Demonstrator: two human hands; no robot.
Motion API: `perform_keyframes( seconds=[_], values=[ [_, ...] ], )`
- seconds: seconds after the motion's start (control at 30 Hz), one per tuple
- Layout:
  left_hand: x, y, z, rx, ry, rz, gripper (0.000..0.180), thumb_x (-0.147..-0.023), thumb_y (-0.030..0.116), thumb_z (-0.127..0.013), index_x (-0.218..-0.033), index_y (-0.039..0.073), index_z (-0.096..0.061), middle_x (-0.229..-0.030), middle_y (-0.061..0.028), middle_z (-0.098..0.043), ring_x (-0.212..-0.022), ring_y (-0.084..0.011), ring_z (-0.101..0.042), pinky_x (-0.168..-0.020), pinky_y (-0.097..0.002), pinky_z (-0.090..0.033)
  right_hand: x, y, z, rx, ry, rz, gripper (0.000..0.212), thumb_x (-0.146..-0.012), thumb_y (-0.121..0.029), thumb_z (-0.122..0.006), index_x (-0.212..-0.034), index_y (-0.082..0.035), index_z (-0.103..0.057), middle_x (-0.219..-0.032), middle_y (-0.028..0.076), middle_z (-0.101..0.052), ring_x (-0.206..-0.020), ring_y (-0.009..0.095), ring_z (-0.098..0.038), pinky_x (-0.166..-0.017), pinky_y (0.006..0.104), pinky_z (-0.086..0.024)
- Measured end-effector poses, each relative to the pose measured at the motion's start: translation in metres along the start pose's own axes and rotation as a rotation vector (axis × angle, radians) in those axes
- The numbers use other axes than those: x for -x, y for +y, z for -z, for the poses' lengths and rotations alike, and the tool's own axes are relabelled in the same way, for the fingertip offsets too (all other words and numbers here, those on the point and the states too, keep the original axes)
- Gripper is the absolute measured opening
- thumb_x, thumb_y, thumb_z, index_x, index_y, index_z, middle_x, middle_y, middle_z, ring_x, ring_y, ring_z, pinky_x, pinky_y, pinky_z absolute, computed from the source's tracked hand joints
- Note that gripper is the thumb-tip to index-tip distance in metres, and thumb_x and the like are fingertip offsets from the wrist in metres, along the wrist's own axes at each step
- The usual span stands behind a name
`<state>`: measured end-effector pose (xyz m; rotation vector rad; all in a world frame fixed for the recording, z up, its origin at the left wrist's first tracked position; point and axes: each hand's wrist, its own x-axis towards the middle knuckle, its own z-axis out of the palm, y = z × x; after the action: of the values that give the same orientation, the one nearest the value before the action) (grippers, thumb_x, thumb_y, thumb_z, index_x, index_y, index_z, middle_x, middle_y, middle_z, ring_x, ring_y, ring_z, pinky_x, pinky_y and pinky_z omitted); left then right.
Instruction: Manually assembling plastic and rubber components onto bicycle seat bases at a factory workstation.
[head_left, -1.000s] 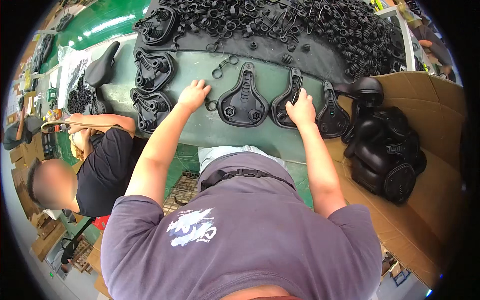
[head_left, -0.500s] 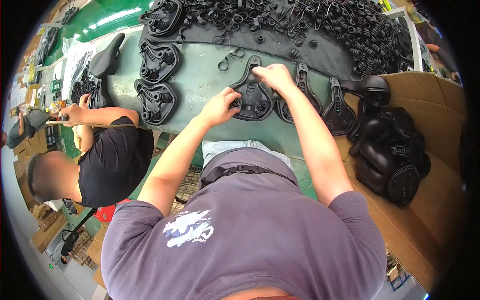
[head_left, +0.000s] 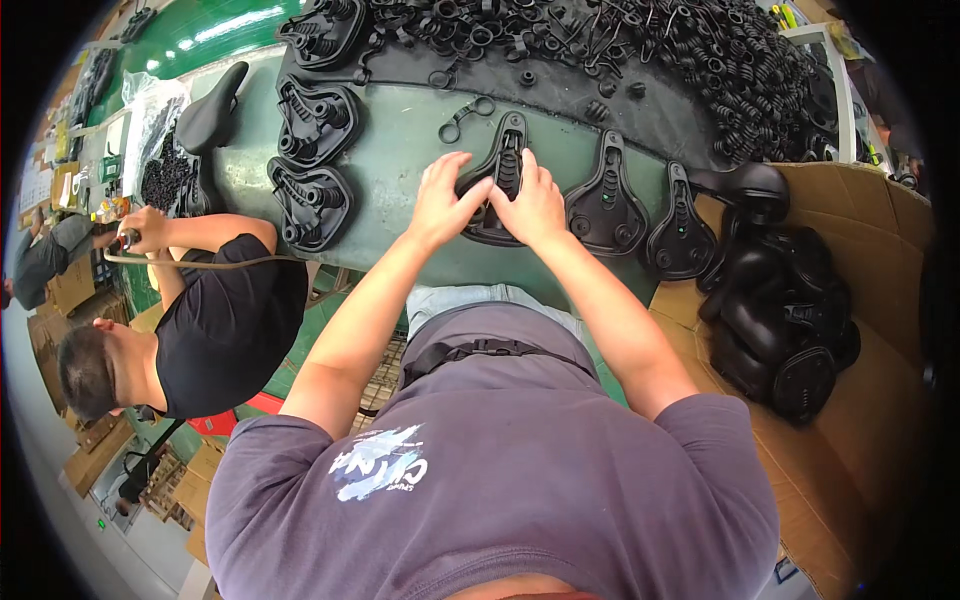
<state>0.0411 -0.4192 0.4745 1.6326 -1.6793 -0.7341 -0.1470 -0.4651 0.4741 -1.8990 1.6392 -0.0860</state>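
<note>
A black bicycle saddle (head_left: 515,130) lies underside up on the green tabletop in front of me, its narrow nose pointing away. A ribbed black part (head_left: 508,172) shows along its middle. My left hand (head_left: 443,200) rests over the saddle's left side, fingers stretched out and thumb reaching inward. Opposite it, my right hand (head_left: 535,205) lies on the right side with its fingers extended. Both thumbs nearly meet over the saddle's middle, and the hands hide much of its wide rear. Just right of them is another upturned saddle (head_left: 606,205).
Loose black rings and springs (head_left: 700,70) are heaped at the back. A double-ring black piece (head_left: 466,118) lies nearer. Upturned saddles with fittings (head_left: 312,205) line the left. At right, a cardboard box (head_left: 860,400) holds black saddles (head_left: 775,300). A co-worker (head_left: 225,320) sits at left.
My right hand has come back from the saddle's nose to its middle, and my left hand has moved forward and inward. The ribbed part and the neighbouring saddle now show more.
</note>
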Motion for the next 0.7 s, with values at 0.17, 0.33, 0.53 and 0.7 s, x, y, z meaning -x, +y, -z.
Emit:
perform_keyframes(
  seconds=[0.17, 0.33, 0.53, 0.7],
  values=[
    [-0.013, 0.007, -0.051, -0.27, 0.071, 0.261, 0.051, -0.097, 0.049, -0.066, -0.123, 0.004, -0.072, -0.119, -0.0163, -0.074, -0.112, -0.0374, -0.066, -0.099, -0.0493, -0.046, -0.003, 0.008, -0.026, -0.032, 0.219, 0.086, 0.091, -0.092, -0.059, -0.07, -0.157, -0.002, -0.044, -0.132, 0.024, -0.063, -0.12, 0.045, -0.062, -0.106, 0.0562, -0.045],
    [-0.026, 0.0, -0.055, -0.324, 0.173, 0.168, 0.031, -0.093, 0.039, -0.07, -0.104, 0.01, -0.074, -0.104, -0.0104, -0.074, -0.099, -0.0345, -0.065, -0.087, -0.0494, -0.045, -0.019, 0.008, -0.024, -0.026, 0.313, 0.104, 0.074, -0.093, -0.053, -0.069, -0.146, -0.003, -0.054, -0.124, 0.023, -0.065, -0.112, 0.043, -0.064, -0.099, 0.0564, -0.048],
    [-0.008, -0.023, -0.045, 0.169, 0.292, 0.449, 0.054, -0.1, 0.046, -0.067, -0.131, 0.002, -0.065, -0.116, -0.02, -0.074, -0.111, -0.0372, -0.069, -0.1, -0.0505, -0.051, -0.04, 0.041, -0.005, -0.295, -0.053, -0.004, 0.096, -0.086, -0.057, -0.081, -0.153, 0.001, -0.046, -0.143, 0.03, -0.063, -0.129, 0.044, -0.064, -0.107, 0.0517, -0.052],
    [0.063, -0.038, -0.022, 0.711, -0.093, 1.146, 0.051, -0.097, 0.03, -0.075, -0.136, 0.001, -0.059, -0.126, -0.0189, -0.07, -0.109, -0.027, -0.072, -0.09, -0.0444, -0.061, -0.042, 0.015, 0.001, -0.319, -0.142, -0.11, 0.075, -0.079, -0.043, -0.082, -0.133, 0.005, -0.063, -0.123, 0.026, -0.075, -0.117, 0.038, -0.073, -0.103, 0.0448, -0.055]
  ],
)
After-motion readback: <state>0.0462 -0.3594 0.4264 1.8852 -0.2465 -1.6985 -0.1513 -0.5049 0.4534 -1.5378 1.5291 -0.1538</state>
